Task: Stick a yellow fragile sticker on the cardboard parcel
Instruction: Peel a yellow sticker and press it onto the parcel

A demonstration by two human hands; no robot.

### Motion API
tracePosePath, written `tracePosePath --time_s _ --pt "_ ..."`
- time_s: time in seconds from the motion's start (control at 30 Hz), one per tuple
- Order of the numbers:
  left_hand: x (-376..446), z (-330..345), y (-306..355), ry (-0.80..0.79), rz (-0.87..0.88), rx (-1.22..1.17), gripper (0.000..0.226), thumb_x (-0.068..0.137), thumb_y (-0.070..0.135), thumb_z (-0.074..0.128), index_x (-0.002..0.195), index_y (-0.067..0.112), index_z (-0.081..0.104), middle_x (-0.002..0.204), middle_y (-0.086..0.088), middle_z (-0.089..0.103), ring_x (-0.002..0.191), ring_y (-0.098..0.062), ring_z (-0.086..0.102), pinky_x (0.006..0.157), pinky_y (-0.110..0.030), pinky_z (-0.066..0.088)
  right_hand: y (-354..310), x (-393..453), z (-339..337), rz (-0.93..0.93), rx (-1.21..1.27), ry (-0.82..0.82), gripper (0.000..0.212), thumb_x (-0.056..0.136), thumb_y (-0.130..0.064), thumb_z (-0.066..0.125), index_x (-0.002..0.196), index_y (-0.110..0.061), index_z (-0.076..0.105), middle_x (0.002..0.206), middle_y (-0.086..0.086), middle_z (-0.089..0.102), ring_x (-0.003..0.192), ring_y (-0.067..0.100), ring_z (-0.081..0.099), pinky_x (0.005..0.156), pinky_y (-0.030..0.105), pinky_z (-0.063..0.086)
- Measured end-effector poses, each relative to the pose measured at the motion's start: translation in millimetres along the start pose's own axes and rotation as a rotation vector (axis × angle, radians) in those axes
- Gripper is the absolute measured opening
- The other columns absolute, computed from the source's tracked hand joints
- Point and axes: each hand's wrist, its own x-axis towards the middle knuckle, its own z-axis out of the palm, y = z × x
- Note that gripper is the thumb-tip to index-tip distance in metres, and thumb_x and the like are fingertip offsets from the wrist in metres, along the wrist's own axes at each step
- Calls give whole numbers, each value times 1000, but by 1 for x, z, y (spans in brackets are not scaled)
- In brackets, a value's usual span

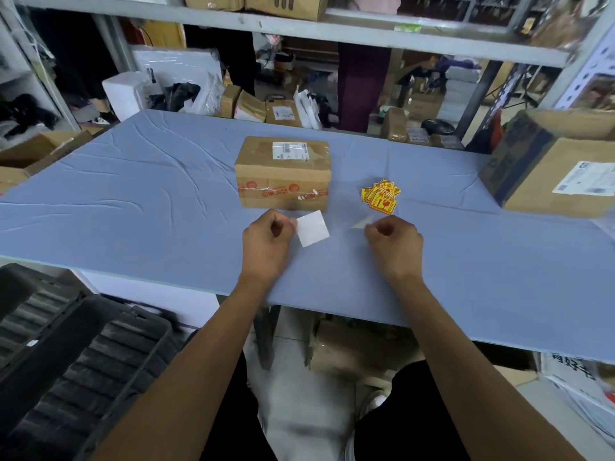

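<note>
Left hand [266,236]: I pinch a white square [312,228].
Right hand [392,239]: I pinch a pale, blurred piece [362,223].
Parcel [283,173]: straight ahead, nearer my left hand.

You face a blue-covered table [149,194]; grey metal shelving [299,29] spans the far side. Pale tiled floor [299,410] lies below you.

Even, soft indoor light, faint shadows; wide-angle bending and blur toward the edges, centre fairly sharp.
</note>
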Motion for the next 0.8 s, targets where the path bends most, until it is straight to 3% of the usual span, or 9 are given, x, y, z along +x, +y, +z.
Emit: tracePosePath --time_s 0.1,0.23,0.37,0.53,0.63,0.73,0.8 --pt "1 0 -1 -3 -6 13 17 95 14 61 87 2 69 81 -3 70 73 -13 60 72 -26 48 -22 -21 24 -262 -31 14 10 84 -18 66 80 -9 69 81 5 69 71 17 62 69 25 46" --pt "0 -2 -1 -4 -6 -1 14 93 10 61 83 3 69 82 -8 73 72 -16 61 72 -27 49 -41 -39 60 -506 -189 -53 8 81 -15 65 76 -9 67 82 7 60 68 14 51 62 20 29" --pt "-1 -3 1 -17 3 4 13 92 7 61 82 6 68 78 -4 70 71 -14 62 61 -6 44 -45 -38 74 -469 -215 -116 12 80 -16 64 89 -10 69 92 8 62 80 21 58 68 22 33" --pt "-1 -3 1 -55 -5 -42 10 90 5 62 82 2 69 80 -8 72 74 -16 64 67 -14 48 -42 -30 76 -466 -228 -45 11 81 -17 67 74 -8 66 77 -2 51 69 15 51 63 23 29" --pt "-1 -3 2 -65 14 -97 6 87 3 65 84 1 70 85 -8 74 81 -19 67 76 -22 52 -37 -26 76 -442 -151 -20 13 78 -16 69 69 -8 65 73 4 59 63 15 50 60 24 33" --pt "0 -4 1 -3 45 -173 7 90 4 65 94 9 65 97 1 69 85 -10 63 74 -8 48 -30 -21 71 -378 27 -80 10 78 -14 72 72 -6 67 74 8 64 64 18 56 61 29 44" --pt "4 -4 -1 25 24 -205 15 95 3 61 103 15 60 105 2 63 88 -4 59 72 -2 46 -28 -16 65 -291 141 -230 7 80 -10 70 76 -6 68 74 8 65 67 17 58 65 30 45"
